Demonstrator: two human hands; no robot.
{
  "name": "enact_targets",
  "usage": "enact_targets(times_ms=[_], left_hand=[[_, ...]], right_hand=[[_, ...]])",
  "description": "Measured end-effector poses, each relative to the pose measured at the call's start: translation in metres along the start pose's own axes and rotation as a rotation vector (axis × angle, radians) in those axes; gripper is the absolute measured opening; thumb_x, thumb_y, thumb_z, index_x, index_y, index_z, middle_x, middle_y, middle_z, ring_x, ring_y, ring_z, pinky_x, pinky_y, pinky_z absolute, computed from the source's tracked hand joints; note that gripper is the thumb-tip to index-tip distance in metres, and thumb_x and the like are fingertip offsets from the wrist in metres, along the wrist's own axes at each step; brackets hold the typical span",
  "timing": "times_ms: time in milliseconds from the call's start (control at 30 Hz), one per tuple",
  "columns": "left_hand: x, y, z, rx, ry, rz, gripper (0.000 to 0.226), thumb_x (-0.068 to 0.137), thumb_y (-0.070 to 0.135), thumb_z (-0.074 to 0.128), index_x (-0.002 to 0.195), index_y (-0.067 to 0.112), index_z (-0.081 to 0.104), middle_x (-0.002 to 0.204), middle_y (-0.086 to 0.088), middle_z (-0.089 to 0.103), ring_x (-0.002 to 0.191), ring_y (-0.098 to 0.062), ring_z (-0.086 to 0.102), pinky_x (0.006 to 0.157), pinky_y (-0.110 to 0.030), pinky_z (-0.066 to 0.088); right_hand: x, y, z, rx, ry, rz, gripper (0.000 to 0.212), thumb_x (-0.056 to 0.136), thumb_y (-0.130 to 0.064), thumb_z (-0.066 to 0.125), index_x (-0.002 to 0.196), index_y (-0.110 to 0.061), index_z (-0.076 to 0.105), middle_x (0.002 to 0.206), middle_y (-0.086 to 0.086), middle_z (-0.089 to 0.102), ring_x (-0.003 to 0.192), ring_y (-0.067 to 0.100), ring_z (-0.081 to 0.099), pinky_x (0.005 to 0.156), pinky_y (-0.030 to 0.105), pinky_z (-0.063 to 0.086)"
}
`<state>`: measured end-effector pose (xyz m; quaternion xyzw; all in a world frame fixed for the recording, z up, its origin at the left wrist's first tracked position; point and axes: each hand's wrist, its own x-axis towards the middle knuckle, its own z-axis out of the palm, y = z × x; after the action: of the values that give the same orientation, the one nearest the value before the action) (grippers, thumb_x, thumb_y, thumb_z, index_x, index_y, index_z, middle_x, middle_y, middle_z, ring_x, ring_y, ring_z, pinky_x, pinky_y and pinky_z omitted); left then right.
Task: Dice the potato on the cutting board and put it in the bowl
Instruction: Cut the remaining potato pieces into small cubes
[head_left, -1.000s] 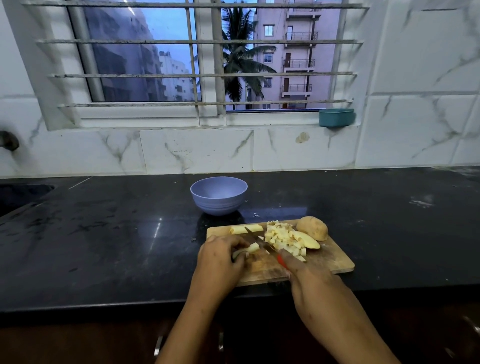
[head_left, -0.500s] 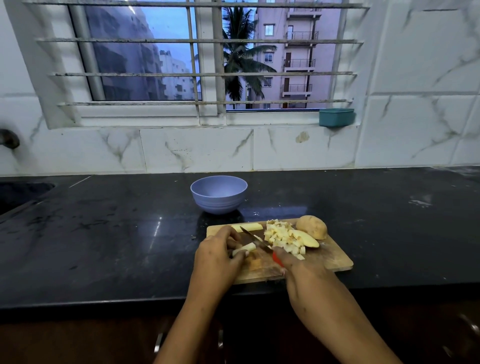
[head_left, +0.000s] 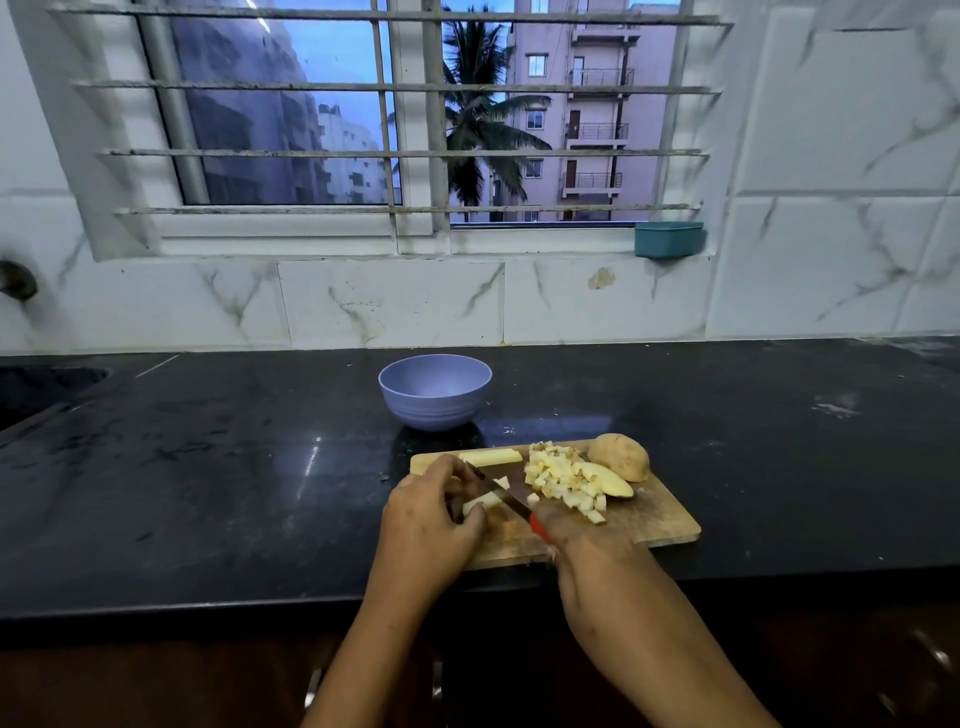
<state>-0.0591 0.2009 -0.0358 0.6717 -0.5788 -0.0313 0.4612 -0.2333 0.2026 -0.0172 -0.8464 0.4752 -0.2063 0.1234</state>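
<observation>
On board (head_left: 655, 521), pale potato cubes (head_left: 562, 479) heaped.

— How do the arms come in?

— Both rise from the bottom edge. The bare left forearm (head_left: 374, 639) and bare right forearm (head_left: 665, 649) slant towards each other, so the hands end up close together but apart.

— The left hand (head_left: 431, 519)?

— Its back faces up and the fingers curl downward. Fingertips and thumb pinch a pale yellow potato strip (head_left: 480, 503) at the hand's right side.

— And the right hand (head_left: 587, 540)?

— Knuckles up, wrist in line with the forearm. The fingers wrap a red-handled kitchen knife (head_left: 501, 491), and only a sliver of handle shows past them. The blade runs up and left from this hand, across the strip and beside the left fingertips.
</observation>
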Motion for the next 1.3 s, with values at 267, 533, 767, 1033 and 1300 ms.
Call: enact_targets(times_ms=[267,533,767,1033,1300], left_hand=[[0.002,0.002,-0.002,0.127,-0.023,0.017,0.005,0.079,0.020,0.067,0.080,0.025,0.067,0.079,0.016,0.063,0.087,-0.006,0.044,0.066,-0.005,0.031],[0.000,0.005,-0.004,0.107,-0.011,0.033,0.018,0.078,0.018,0.070,0.077,0.033,0.061,0.077,0.015,0.063,0.083,-0.008,0.051,0.068,-0.017,0.037],[-0.002,0.003,-0.004,-0.049,0.044,0.008,0.029,0.071,0.012,0.078,0.065,0.031,0.058,0.066,0.016,0.062,0.079,0.006,0.058,0.063,-0.005,0.041],[-0.003,0.001,-0.004,-0.068,0.046,0.001,0.016,0.072,0.012,0.078,0.072,0.021,0.065,0.068,0.015,0.063,0.079,0.007,0.059,0.063,-0.003,0.042],[-0.003,0.001,-0.002,-0.075,0.068,0.029,0.026,0.070,0.007,0.077,0.067,0.027,0.061,0.069,0.013,0.065,0.075,0.004,0.060,0.062,-0.005,0.043]], right_hand=[[0.008,-0.002,0.008,-0.088,-0.079,0.029,0.062,0.098,-0.010,0.040,0.148,-0.041,0.018,0.107,-0.002,0.061,0.096,0.016,0.059,0.072,0.031,0.046],[0.001,0.003,-0.001,0.038,0.025,-0.007,0.051,0.101,-0.020,0.035,0.146,-0.041,0.024,0.103,-0.004,0.059,0.090,0.013,0.057,0.077,0.033,0.051],[0.003,-0.002,0.007,-0.012,-0.044,0.039,0.056,0.100,-0.016,0.037,0.148,-0.041,0.022,0.109,-0.001,0.062,0.098,0.016,0.060,0.078,0.032,0.051],[0.014,-0.002,0.004,-0.073,-0.025,0.033,0.064,0.097,-0.008,0.039,0.151,-0.037,0.018,0.102,0.001,0.058,0.091,0.018,0.055,0.062,0.028,0.038],[0.000,-0.016,0.005,-0.059,-0.030,0.013,0.062,0.097,-0.011,0.039,0.148,-0.040,0.017,0.117,0.002,0.059,0.100,0.018,0.060,0.075,0.030,0.047]])
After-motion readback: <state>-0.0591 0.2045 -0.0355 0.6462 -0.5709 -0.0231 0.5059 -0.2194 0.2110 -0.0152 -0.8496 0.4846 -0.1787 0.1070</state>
